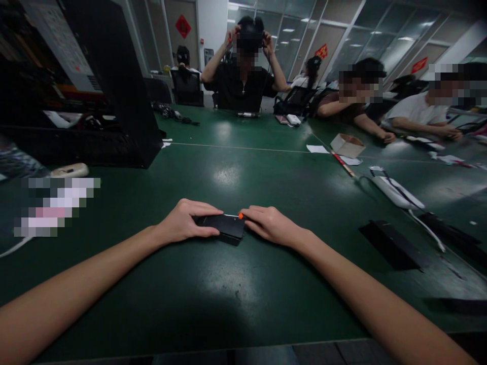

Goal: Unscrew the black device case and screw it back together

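Note:
A small black rectangular box [229,227] rests on the green table in front of me. My left hand [190,219] grips its left part, the thumb along the near side and the fingers over the far side. At the box's right end, my right hand [268,223] has its fingers closed beside a small bright orange piece [241,216]. A thin pale line runs left from that piece along the box's far edge; I cannot tell whether the two are one object. The fingertips of the right hand are partly hidden.
A black case-like frame [125,91] stands at the left. To the right lie a black flat piece [391,243], a white power strip [397,190] and an open cardboard box [347,145]. Across the green table [152,309], a person in black [243,91] raises both hands to their headgear.

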`<state>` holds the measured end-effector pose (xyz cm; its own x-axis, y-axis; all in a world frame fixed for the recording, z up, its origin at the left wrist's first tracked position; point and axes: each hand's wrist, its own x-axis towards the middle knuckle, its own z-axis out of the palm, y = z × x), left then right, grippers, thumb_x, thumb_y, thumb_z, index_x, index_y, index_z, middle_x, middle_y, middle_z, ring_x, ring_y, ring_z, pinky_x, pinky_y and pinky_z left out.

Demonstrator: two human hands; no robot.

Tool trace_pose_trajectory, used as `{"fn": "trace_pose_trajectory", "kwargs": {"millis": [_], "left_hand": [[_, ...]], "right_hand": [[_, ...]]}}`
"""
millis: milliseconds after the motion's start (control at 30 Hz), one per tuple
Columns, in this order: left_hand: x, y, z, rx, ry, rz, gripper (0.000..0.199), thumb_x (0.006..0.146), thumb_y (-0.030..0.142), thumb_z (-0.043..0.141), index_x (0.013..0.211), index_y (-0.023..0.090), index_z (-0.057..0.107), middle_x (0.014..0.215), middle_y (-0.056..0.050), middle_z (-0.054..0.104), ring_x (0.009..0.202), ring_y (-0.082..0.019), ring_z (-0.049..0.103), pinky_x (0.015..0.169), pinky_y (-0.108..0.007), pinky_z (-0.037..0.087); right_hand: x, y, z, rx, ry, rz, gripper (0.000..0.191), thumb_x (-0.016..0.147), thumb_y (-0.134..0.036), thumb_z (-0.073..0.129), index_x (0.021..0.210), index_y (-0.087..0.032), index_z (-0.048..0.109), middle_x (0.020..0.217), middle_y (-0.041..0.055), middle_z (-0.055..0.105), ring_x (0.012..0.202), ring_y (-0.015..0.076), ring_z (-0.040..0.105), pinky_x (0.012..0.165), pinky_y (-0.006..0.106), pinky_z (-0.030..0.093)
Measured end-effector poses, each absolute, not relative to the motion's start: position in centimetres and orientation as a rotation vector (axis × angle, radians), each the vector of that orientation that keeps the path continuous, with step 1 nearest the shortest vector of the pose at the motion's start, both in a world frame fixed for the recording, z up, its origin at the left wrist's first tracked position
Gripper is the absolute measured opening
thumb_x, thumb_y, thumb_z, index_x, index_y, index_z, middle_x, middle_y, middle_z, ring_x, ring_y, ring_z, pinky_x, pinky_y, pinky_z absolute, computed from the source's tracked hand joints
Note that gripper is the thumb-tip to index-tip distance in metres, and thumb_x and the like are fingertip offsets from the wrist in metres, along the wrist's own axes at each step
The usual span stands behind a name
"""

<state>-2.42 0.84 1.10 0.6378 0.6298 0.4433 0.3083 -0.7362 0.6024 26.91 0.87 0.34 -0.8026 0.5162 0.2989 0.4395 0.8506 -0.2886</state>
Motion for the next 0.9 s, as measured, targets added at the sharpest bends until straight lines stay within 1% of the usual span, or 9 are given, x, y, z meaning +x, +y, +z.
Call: {"fn": "trace_pose_trajectory", "kwargs": {"millis": [133,200,367,467,533,600,700,767,900], "left_hand": [[-2.3,0.6,1.2,2.361,0.754,0.892,0.04,0.078,0.035,0.086,0.113,0.018,0.08,0.107,-0.012,0.08,0.095,-0.026,0.078,0.087,-0.035,0.062],[-2.3,0.6,1.2,2.36,0.765,0.899,0.04,0.078,0.037,0.086,0.113,0.018,0.08,0.107,-0.011,0.081,0.094,-0.026,0.078,0.086,-0.035,0.062],[-2.2,0.4,1.2,2.393,0.772,0.922,0.04,0.079,0.038,0.085,0.112,0.017,0.08,0.106,-0.011,0.081,0.093,-0.025,0.078,0.084,-0.034,0.061],[-1.9,0.1,1.2,2.398,0.822,0.938,0.039,0.08,0.039,0.084,0.111,0.015,0.079,0.104,-0.011,0.081,0.09,-0.024,0.078,0.083,-0.033,0.061],[-1.6,-0.2,1.2,2.394,0.886,0.949,0.039,0.08,0.04,0.084,0.11,0.015,0.079,0.103,-0.011,0.081,0.089,-0.024,0.078,0.082,-0.033,0.06],[-1.4,-0.4,1.1,2.388,0.939,0.959,0.039,0.08,0.041,0.083,0.109,0.016,0.079,0.102,-0.01,0.081,0.088,-0.024,0.077,0.08,-0.032,0.06],[-1.2,-0.6,0.9,2.387,0.956,0.964,0.038,0.081,0.041,0.083,0.109,0.016,0.078,0.103,-0.01,0.081,0.089,-0.023,0.077,0.081,-0.032,0.059],[-1.3,-0.6,0.8,2.396,0.949,0.965,0.038,0.081,0.041,0.082,0.109,0.016,0.078,0.103,-0.01,0.081,0.09,-0.024,0.077,0.082,-0.032,0.059],[-1.3,-0.5,0.8,2.41,0.917,0.975,0.039,0.081,0.041,0.083,0.109,0.014,0.077,0.102,-0.01,0.08,0.09,-0.024,0.076,0.082,-0.033,0.058]], "right_hand": [[28.3,1.4,0.6,-0.737,-2.66,0.17,0.03,0.105,-0.033,0.044,0.116,-0.014,0.065,0.09,0.0067,0.067,0.074,0.0141,0.061,0.067,0.026,0.046],[29.3,1.8,0.5,-0.811,-2.647,0.115,0.028,0.104,-0.034,0.047,0.111,-0.015,0.067,0.089,0.0061,0.068,0.073,0.0136,0.061,0.067,0.026,0.045],[30.2,2.7,-0.2,-1.075,-2.596,0.037,0.027,0.102,-0.037,0.052,0.11,-0.017,0.069,0.098,0.0064,0.071,0.081,0.0161,0.066,0.07,0.027,0.047],[29.6,2.5,-0.1,-1.141,-2.625,-0.069,0.03,0.103,-0.038,0.05,0.113,-0.018,0.069,0.1,0.0078,0.071,0.083,0.0181,0.067,0.068,0.028,0.048],[29.0,2.0,0.1,-1.106,-2.63,-0.195,0.032,0.104,-0.037,0.048,0.111,-0.016,0.07,0.099,0.0102,0.071,0.084,0.0199,0.067,0.068,0.03,0.049],[28.4,1.4,0.3,-0.984,-2.578,-0.257,0.033,0.104,-0.037,0.046,0.111,-0.014,0.07,0.101,0.0131,0.072,0.087,0.0219,0.067,0.072,0.033,0.053],[27.6,0.4,0.5,-0.734,-2.484,-0.146,0.042,0.101,-0.045,0.051,0.124,-0.013,0.065,0.114,0.0166,0.071,0.099,0.0247,0.067,0.085,0.039,0.057],[27.0,-0.3,0.4,-0.631,-2.467,-0.072,0.049,0.098,-0.049,0.057,0.131,-0.014,0.061,0.12,0.0173,0.07,0.106,0.0259,0.067,0.089,0.042,0.058],[26.2,-0.9,0.1,-0.57,-2.429,-0.043,0.039,0.096,-0.036,0.063,0.129,-0.015,0.062,0.117,0.0156,0.07,0.102,0.0239,0.068,0.087,0.039,0.059]]}}
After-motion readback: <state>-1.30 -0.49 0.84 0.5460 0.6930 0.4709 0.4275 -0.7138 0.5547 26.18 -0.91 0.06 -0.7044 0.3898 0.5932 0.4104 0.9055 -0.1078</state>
